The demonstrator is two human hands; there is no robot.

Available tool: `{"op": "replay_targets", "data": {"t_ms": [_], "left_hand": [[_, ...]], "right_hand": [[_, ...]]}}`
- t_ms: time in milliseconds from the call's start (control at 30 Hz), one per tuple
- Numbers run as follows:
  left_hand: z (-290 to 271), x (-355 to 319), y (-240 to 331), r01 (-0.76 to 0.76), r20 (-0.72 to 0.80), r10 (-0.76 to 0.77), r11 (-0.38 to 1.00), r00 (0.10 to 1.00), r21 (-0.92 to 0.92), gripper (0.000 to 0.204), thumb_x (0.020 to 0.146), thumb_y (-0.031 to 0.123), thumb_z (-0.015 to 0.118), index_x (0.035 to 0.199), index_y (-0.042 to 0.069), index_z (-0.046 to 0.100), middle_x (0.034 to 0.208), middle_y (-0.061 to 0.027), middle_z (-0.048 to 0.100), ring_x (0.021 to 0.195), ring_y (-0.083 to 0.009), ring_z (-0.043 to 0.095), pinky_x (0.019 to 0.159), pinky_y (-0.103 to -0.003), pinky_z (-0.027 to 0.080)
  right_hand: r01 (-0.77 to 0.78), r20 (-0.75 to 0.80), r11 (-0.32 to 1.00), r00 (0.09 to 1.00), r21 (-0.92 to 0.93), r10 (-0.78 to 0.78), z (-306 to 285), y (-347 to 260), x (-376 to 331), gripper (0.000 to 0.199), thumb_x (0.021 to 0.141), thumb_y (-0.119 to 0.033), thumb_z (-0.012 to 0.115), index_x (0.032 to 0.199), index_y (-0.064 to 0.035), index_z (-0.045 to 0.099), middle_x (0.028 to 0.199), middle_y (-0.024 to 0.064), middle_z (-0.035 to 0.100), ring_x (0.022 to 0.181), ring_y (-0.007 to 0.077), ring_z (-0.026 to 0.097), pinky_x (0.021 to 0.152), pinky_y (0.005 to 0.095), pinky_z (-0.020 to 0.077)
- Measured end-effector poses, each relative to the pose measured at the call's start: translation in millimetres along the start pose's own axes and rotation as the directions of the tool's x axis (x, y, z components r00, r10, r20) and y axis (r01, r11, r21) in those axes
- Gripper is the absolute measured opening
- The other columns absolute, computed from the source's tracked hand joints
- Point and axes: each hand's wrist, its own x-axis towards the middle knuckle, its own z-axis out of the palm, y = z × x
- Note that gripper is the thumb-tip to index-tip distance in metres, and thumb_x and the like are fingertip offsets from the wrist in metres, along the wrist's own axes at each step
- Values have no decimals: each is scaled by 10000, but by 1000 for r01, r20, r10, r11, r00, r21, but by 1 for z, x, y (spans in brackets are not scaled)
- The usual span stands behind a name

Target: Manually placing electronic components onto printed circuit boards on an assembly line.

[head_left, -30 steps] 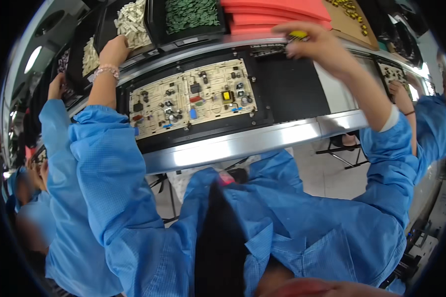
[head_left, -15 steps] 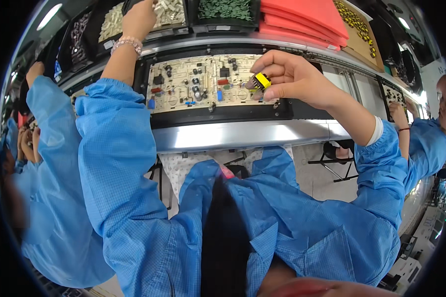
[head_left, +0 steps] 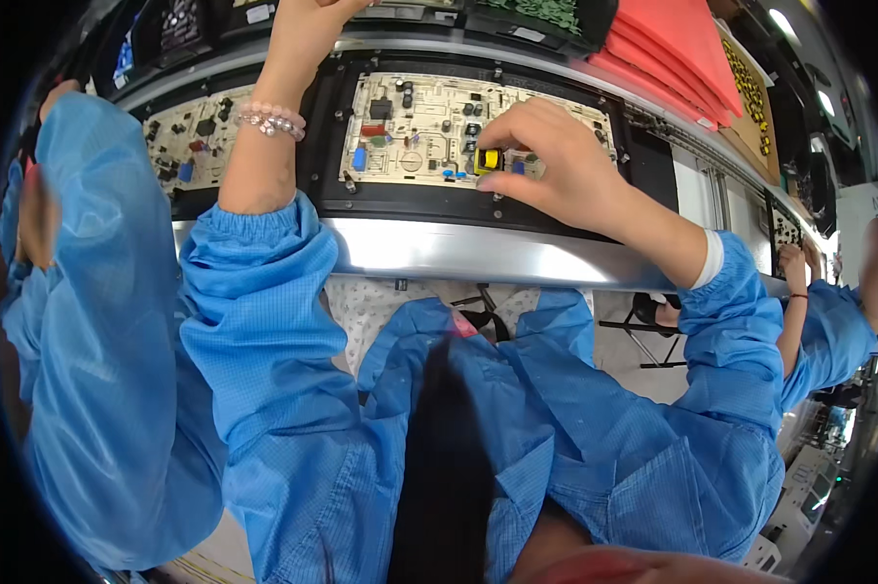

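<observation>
A beige circuit board [head_left: 429,136] with several mounted parts lies in a black carrier [head_left: 643,165] on the conveyor in front of me. My right hand [head_left: 556,165] pinches a small yellow component [head_left: 487,161] and holds it down against the board's lower middle. My left hand [head_left: 308,29], with a bead bracelet [head_left: 269,119] on its wrist, reaches up past the board to the bins at the top edge; its fingers are cut off by the frame, so what it holds is hidden.
A second circuit board [head_left: 191,141] lies in the carrier to the left. Bins of green parts [head_left: 556,15], red trays [head_left: 673,49] and a box of yellow parts [head_left: 750,92] line the back. Co-workers in blue coats stand at left [head_left: 79,321] and right [head_left: 838,331]. A metal rail [head_left: 458,258] edges the conveyor.
My right hand brought the yellow component down from the bins onto the board. The board has shifted right along the conveyor. My left hand stays up at the bins.
</observation>
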Motion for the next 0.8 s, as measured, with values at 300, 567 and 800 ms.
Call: {"op": "replay_targets", "data": {"t_ms": [300, 567, 800], "left_hand": [[-11, -3, -19, 55, 93, -42, 988, 995, -142, 154, 799, 95, 681, 884, -30, 655, 751, -55, 662, 656, -93, 583, 549, -225, 430], [-20, -9, -26, -59, 65, 60, 998, 996, -11, 159, 789, 109, 674, 860, -33, 673, 726, -64, 660, 652, -106, 585, 579, -243, 453], [-23, -7, -27, -39, 78, 39, 999, 996, 7, 150, 785, 104, 681, 843, -34, 674, 711, -58, 653, 632, -99, 574, 563, -244, 450]], "right_hand": [[-11, 48, 1000, 999, 17, 10, 32, 17, 48, 291, 738, -150, 754, 997, -50, 666, 912, 70, 632, 919, 243, 567, 824, 356, 456], [-70, 108, 995, 991, -76, 78, 49, 12, 47, 247, 732, -133, 743, 953, -52, 670, 914, 81, 618, 919, 251, 550, 804, 354, 456], [59, 41, 993, 998, -105, -55, 56, 20, 42, 176, 714, -134, 765, 833, -59, 661, 877, 47, 662, 900, 247, 550, 797, 346, 453]]}}
